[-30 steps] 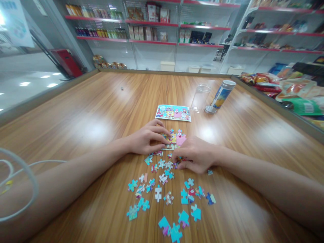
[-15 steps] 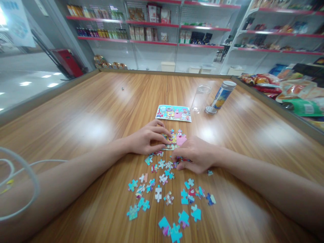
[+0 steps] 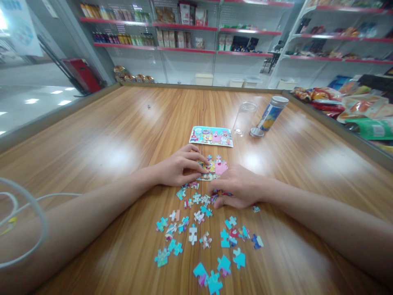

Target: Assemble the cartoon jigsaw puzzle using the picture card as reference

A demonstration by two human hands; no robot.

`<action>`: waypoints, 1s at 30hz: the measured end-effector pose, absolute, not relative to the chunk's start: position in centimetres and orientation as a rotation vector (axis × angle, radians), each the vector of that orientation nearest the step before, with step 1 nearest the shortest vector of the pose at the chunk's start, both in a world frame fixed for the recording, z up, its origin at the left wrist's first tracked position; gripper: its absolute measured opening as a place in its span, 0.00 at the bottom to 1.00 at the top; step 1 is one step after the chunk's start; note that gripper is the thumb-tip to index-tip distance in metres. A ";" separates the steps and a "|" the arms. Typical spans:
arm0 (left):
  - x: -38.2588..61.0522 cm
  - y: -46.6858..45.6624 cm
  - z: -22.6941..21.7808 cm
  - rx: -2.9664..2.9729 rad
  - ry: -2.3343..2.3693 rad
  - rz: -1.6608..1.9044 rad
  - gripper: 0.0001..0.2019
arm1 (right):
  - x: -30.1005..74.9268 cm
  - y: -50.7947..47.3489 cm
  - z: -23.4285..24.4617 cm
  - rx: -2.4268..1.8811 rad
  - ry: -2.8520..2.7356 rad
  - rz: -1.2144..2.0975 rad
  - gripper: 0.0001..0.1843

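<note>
My left hand [image 3: 183, 165] lies with its fingers apart, the tips on the left side of a partly joined jigsaw puzzle [image 3: 220, 167] with yellow and pink cartoon figures. My right hand [image 3: 238, 186] is just below and right of that section, its thumb and fingers curled together round a jigsaw puzzle piece [image 3: 214, 199], most of which is hidden. Loose puzzle pieces [image 3: 193, 234] lie scattered on the wooden table nearer to me, mostly light blue, some white or multicoloured. Beyond the hands is a picture card [image 3: 211, 136] showing the same cartoon figures.
A clear jar [image 3: 245, 119], a metal lid [image 3: 256, 132] and a blue canister [image 3: 273, 113] stand at the back right. A small object [image 3: 149, 106] sits far left. Packaged snacks [image 3: 362, 106] lie beyond the right edge. A white cable [image 3: 43, 229] hangs over my left forearm.
</note>
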State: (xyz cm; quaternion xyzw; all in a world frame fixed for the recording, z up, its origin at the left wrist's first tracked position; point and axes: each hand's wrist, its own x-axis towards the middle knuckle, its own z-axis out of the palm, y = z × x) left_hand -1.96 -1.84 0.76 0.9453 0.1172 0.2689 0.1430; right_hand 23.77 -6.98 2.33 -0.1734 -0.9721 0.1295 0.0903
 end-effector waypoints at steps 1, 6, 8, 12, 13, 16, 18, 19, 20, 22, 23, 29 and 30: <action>-2.0 -1.8 0.7 2.723 0.332 0.781 0.11 | 23.8 -7.0 2.3 -0.509 -2.892 0.364 0.17; -2.0 -1.7 0.6 2.727 0.313 0.772 0.13 | 23.9 -7.0 2.2 -0.506 -2.883 0.291 0.18; -2.0 -1.7 0.6 2.725 0.306 0.770 0.13 | 23.9 -7.0 2.2 -0.508 -2.884 0.289 0.18; -2.0 -1.7 0.5 2.726 0.297 0.779 0.14 | 23.9 -7.0 2.0 -0.486 -2.836 0.344 0.18; -2.0 -1.7 0.5 2.729 0.296 0.783 0.14 | 23.9 -7.0 1.9 -0.473 -2.812 0.384 0.17; -2.0 -1.7 0.4 2.737 0.294 0.786 0.15 | 23.8 -6.9 1.7 -0.419 -2.707 0.568 0.13; -2.1 -1.7 0.4 2.741 0.295 0.784 0.14 | 23.7 -6.8 1.6 -0.401 -2.594 0.695 0.12; -2.1 -1.7 0.4 2.743 0.294 0.781 0.14 | 23.6 -6.7 1.5 -0.423 -2.519 0.739 0.12; -2.1 -1.7 0.4 2.743 0.294 0.780 0.14 | 23.5 -6.5 1.4 -0.479 -2.436 0.764 0.12; -2.1 -1.7 0.4 2.744 0.298 0.776 0.13 | 23.4 -6.0 1.1 -0.679 -2.276 0.762 0.11; -2.1 -1.7 0.5 2.746 0.301 0.774 0.13 | 23.4 -5.7 0.9 -0.798 -2.220 0.742 0.11; -2.0 -1.8 0.4 2.752 0.318 0.753 0.14 | 23.8 -4.7 0.0 -1.095 -2.181 0.620 0.06; -2.0 -1.8 0.4 2.750 0.320 0.750 0.14 | 23.8 -4.8 0.0 -1.082 -2.175 0.611 0.06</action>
